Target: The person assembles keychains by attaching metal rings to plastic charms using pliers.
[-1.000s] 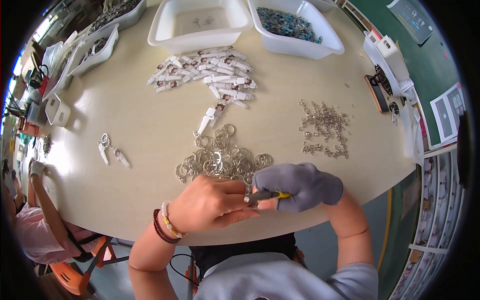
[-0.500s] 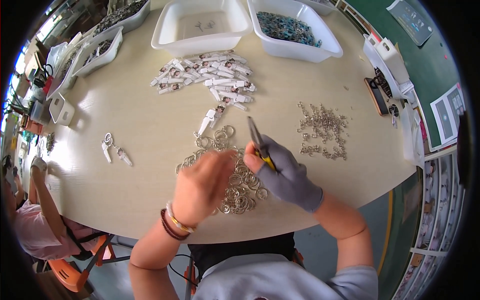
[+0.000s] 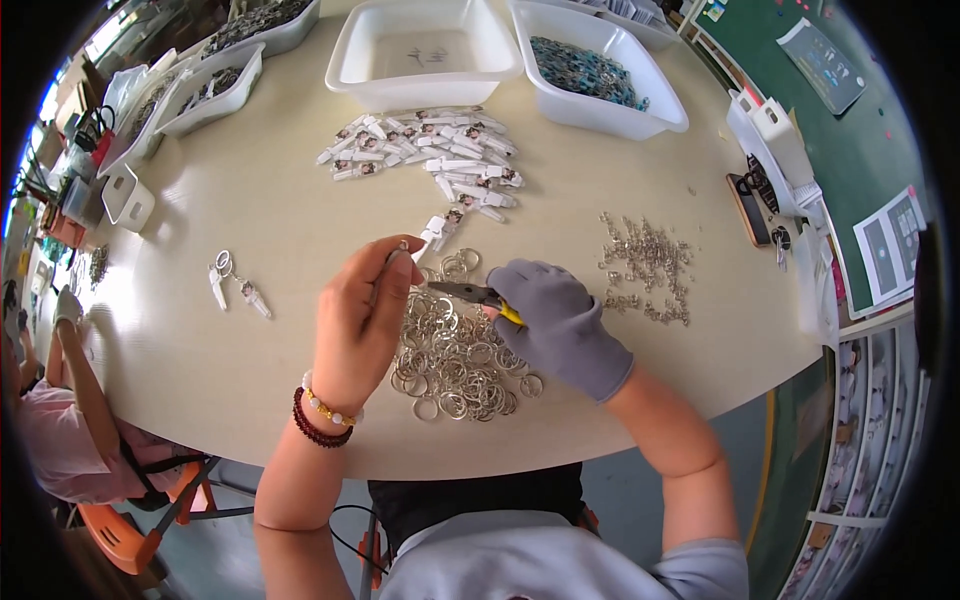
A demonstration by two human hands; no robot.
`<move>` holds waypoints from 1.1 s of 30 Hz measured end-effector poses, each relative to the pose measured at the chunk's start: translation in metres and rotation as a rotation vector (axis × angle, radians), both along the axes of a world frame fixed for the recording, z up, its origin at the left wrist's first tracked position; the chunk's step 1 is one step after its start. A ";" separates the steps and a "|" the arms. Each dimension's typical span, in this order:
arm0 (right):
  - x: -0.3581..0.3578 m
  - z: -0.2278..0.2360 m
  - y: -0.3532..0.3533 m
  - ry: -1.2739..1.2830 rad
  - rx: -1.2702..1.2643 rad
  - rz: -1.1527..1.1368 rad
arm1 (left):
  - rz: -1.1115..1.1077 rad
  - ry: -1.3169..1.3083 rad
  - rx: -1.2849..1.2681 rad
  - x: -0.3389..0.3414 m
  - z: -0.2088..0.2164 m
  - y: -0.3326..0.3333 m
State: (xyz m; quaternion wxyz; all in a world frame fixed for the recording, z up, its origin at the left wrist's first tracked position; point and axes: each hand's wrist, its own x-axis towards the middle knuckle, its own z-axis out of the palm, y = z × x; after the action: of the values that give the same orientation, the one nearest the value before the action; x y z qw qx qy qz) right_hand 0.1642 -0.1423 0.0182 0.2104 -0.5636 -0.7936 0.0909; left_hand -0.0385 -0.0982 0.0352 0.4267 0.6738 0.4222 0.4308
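Pliers (image 3: 468, 293), gripped by the gloved right hand (image 3: 560, 325), meet a ring pinched in the left hand (image 3: 362, 320) above the ring pile (image 3: 455, 365).

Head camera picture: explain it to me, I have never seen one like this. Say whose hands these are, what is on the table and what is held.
A wide camera on a person's head looks down, so edges bend. The two forearms from below are that person's. The bare left hand pinches a small ring. The gloved right hand grips pliers pointing at it. Below them lies a heap of key rings on a round table. Farther off: white tags, small clasps, white bins. Another person sits at the left edge.
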 end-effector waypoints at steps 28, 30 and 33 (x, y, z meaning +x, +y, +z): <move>0.019 0.043 -0.026 0.959 -0.360 0.006 | -0.341 0.321 0.441 0.020 -0.018 -0.027; 0.019 0.044 -0.026 0.951 -0.361 0.018 | -0.347 0.338 0.446 0.021 -0.017 -0.027; 0.019 0.042 -0.026 0.952 -0.378 0.037 | -0.346 0.340 0.447 0.020 -0.017 -0.026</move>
State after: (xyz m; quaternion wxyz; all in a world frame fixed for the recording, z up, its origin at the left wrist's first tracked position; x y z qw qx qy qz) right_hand 0.1837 -0.1679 0.0605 0.4411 -0.4737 -0.5895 0.4832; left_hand -0.0187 -0.1247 0.0178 0.2585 0.8749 0.2615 0.3152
